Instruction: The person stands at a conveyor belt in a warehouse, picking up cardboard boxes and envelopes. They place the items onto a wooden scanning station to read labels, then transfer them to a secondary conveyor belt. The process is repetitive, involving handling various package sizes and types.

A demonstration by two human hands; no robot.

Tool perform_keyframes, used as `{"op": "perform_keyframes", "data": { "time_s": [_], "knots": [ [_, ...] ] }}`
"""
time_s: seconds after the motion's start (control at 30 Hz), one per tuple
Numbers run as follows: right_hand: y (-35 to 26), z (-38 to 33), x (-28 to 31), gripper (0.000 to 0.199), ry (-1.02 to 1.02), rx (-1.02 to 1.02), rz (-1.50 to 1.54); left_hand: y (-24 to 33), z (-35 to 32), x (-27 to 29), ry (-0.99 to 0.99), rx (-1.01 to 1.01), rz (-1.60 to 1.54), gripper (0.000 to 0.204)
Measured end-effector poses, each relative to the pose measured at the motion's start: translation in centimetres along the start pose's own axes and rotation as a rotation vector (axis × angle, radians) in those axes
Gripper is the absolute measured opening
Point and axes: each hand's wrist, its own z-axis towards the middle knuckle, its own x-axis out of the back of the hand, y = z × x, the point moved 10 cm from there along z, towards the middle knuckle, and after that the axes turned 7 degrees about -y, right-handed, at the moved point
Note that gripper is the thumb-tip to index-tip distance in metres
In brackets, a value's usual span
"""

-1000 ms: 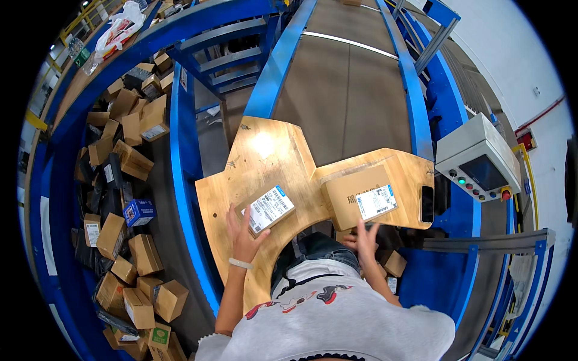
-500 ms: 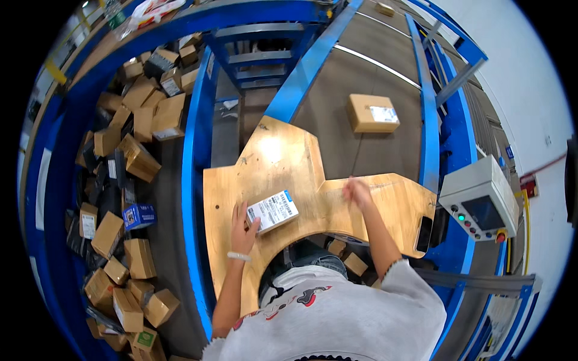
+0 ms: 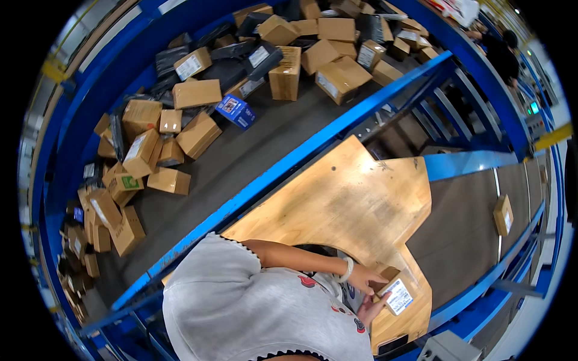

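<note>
A small brown cardboard box (image 3: 398, 297) with a white printed label is held between my hands over the right arm of the wooden table. My left hand (image 3: 365, 279), with a pale band at the wrist, has its fingers against the box's near left side. Below it, my right hand (image 3: 369, 310) grips the lower left edge, thumb along the label side. Some of its fingers are hidden behind the box. The wooden table (image 3: 337, 204) has a cut-out around my body.
Left of the table, past a blue rail (image 3: 289, 174), a dark belt (image 3: 223, 174) carries many cartons and black bags. Another belt (image 3: 460, 222) on the right bears a brown carton (image 3: 503, 215). A phone (image 3: 394, 345) and grey control box (image 3: 448, 348) are at the lower right. A person (image 3: 500, 57) stands far off.
My view has turned to the left. The labelled box has gone from the table's left part to its right arm, and my right hand now holds it too.
</note>
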Motion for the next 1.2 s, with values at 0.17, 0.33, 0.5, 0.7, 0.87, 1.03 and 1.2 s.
{"op": "perform_keyframes", "data": {
  "time_s": [0.17,0.33,0.5,0.7,0.87,1.03,1.2],
  "knots": [
    [-9.3,19.6,-1.2,0.07,0.014,0.059,-0.071,-4.2,-11.5,15.3,0.53,0.071,-0.164,0.056],
    [-15.4,38.6,-6.9,0.06,0.262,0.002,-0.268,-1.5,-34.2,32.4,1.389,-0.048,-0.299,0.053],
    [-6.5,28.0,-56.3,0.064,-0.784,0.539,-0.624,-9.2,-49.3,37.5,1.882,0.42,-0.075,0.074],
    [11.4,22.0,-84.7,0.116,-1.033,0.964,-1.365,-14.2,-50.5,52.1,1.97,0.797,0.256,0.13],
    [19.5,25.5,-93.4,0.138,-0.914,1.002,-1.679,-13.6,-49.2,63.6,2.154,0.677,0.38,0.151],
    [21.7,27.7,-96.3,0.122,-1.078,0.802,-1.741,-13.5,-50.3,66.6,2.331,0.502,0.451,0.139],
    [7.6,26.8,-93.3,0.096,-1.291,-0.273,-0.798,-5.8,-51.5,66.8,2.339,0.536,0.65,0.113]
  ]
}}
